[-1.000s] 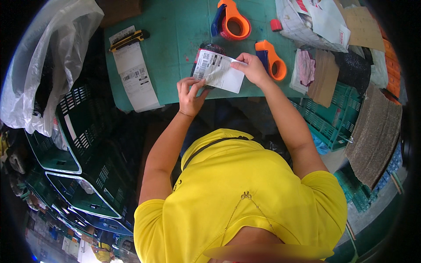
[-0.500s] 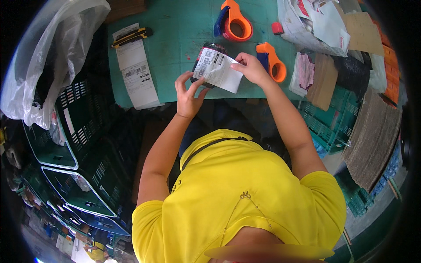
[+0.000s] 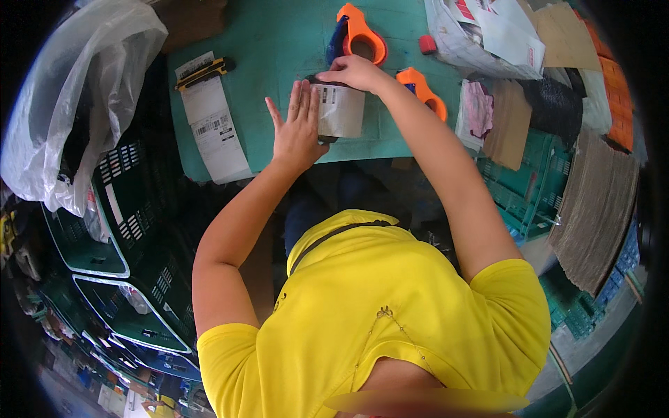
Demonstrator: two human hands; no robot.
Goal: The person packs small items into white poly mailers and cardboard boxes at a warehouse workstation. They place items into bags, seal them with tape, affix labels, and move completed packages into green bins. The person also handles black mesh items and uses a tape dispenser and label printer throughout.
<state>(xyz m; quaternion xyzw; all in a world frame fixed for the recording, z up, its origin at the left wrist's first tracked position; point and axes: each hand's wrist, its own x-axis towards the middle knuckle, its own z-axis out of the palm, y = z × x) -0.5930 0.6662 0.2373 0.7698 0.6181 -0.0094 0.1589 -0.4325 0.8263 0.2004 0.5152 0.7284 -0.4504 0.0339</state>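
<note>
A small dark parcel lies near the table's front edge, mostly covered by a white printed label. My left hand is open, its long fingers stretched out flat along the parcel's left side. Over the far edge comes my right hand, with bent fingers closed against the parcel; some fingertips are hidden. Just beyond that hand is an orange and blue tape dispenser. A second tape dispenser sits to the right, partly behind my right forearm.
A strip of printed labels lies on the green table at left, with a yellow and black cutter across it. Green crates and a clear plastic bag stand left. Stacked cardboard sheets stand right.
The label's raised right part has come down over the parcel. My left hand has straightened its fingers, and my right hand has moved left to the far edge. The view has shifted slightly.
</note>
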